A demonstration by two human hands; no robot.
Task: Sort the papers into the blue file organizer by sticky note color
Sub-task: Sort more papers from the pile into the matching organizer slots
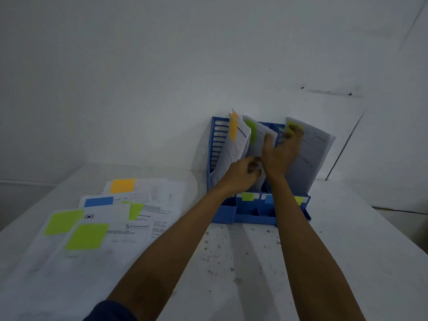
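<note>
The blue file organizer [252,215] stands against the wall, with coloured labels on its front lip. Papers with orange notes [233,132] lean in its left slot, and papers with a green note [252,133] stand in the middle. My left hand [243,173] grips the lower edge of the middle papers. My right hand [281,150] reaches up inside the organizer, its fingers curled over the top of a paper with a yellow-green note [310,151] in the right slot. Loose papers [97,225] with green, blue and orange notes lie spread on the table to the left.
The white table [243,262] carries dark specks in front of the organizer. A white wall [162,77] rises right behind the organizer, with a corner seam to the right.
</note>
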